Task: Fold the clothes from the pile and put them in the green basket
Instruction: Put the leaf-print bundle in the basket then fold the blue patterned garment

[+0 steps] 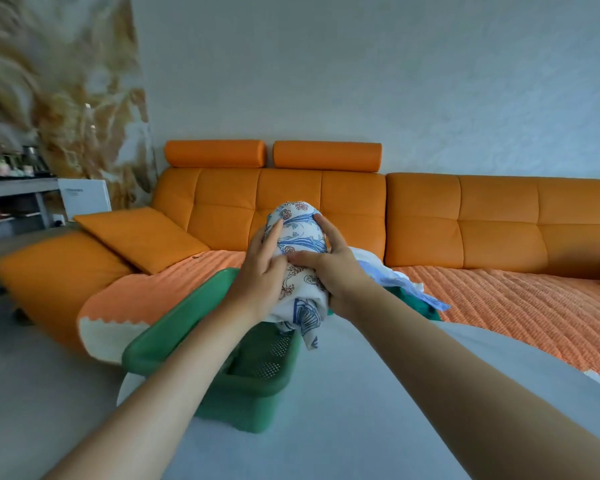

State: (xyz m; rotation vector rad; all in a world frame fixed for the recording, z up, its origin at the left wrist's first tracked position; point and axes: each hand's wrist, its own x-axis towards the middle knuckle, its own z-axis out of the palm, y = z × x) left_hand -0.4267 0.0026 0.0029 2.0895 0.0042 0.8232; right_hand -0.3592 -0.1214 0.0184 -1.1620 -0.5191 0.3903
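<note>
left hand (262, 271) and right hand (329, 271) clasp the patterned cloth (300, 233) over the green basket (174, 327). keep the bundle tight — lower it in flat.

From the patterned cloth (300, 237), the table (361, 393) lies bare toward 5 o'clock, while the green basket (257, 407) at 7 o'clock and the clothes pile (392, 277) at 3 o'clock stand close.

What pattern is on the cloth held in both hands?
White cloth with blue leafy swirls and small orange-red floral motifs, seen in the head view.
</note>
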